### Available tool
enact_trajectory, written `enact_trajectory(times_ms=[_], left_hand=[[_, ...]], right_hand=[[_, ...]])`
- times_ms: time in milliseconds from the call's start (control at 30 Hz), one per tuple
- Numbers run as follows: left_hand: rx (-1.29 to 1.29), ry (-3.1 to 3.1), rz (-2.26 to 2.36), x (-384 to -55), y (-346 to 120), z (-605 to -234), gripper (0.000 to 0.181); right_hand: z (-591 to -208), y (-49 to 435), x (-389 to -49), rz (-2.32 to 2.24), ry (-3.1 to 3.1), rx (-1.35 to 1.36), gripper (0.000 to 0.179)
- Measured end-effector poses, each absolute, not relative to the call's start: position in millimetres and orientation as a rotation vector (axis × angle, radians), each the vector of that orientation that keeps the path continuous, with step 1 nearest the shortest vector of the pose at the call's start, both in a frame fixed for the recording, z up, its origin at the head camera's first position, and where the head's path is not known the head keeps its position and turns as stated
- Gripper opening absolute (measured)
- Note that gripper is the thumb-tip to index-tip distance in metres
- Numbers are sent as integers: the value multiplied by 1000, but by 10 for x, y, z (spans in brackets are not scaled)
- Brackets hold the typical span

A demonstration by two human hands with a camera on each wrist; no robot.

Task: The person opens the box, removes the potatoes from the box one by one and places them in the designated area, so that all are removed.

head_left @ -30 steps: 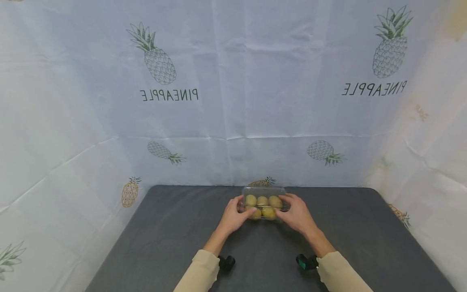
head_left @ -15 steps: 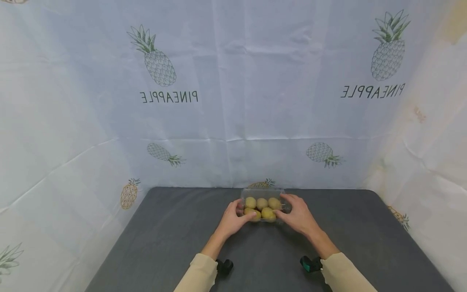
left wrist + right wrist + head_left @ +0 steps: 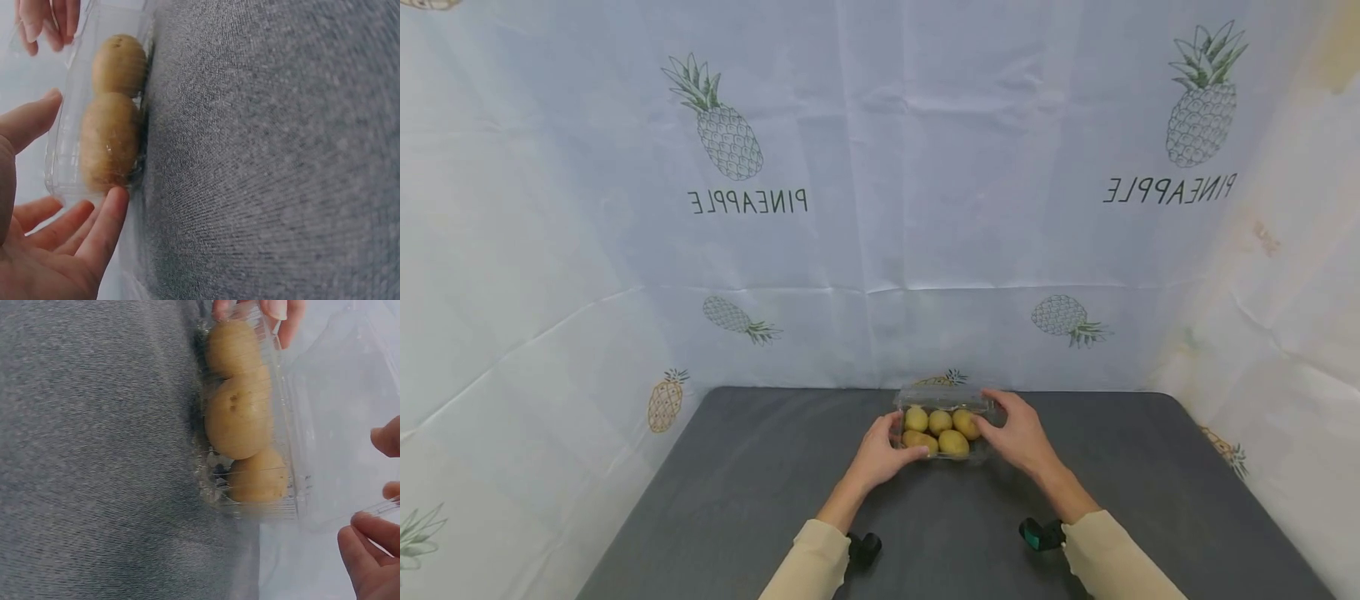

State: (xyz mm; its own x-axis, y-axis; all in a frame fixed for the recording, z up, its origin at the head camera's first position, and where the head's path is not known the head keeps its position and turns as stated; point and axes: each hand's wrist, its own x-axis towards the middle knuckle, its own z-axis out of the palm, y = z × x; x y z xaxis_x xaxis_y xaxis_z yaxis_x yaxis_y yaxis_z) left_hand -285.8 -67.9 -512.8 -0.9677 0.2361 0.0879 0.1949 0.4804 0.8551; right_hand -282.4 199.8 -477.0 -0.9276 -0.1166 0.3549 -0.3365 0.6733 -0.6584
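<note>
A clear plastic clamshell box [image 3: 936, 457] lies near the table's far edge. Several yellow-brown oval fruits [image 3: 953, 443], resembling kiwifruit, fill it in two rows. Its clear lid [image 3: 340, 394] stands raised at the back. My left hand [image 3: 880, 454] spans the box's left end, thumb at the front edge; in the left wrist view, its fingertips [image 3: 115, 197] touch the end wall. My right hand [image 3: 1018, 433] is at the back right corner. In the right wrist view, its fingers hold the lid's edge while the thumb [image 3: 387, 437] stands apart from them.
The dark grey tabletop [image 3: 775, 500] surrounds the box. Behind it hangs a white cloth [image 3: 925, 233] printed with pineapples, which also runs along both sides. Black wrist cameras [image 3: 865, 548] protrude inward at both sleeves.
My right hand has shifted back and slightly right, its thumb leaving the front of the box. The left thumb has slid a little toward the front edge. The fruits show more clearly.
</note>
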Motion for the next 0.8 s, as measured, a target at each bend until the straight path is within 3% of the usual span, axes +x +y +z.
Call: enact_trajectory(times_ms=[800], left_hand=[[349,2711,1524,-2873,-644,-5127,78]], right_hand=[[-4726,2072,-3059,1305,-2424,259,32]])
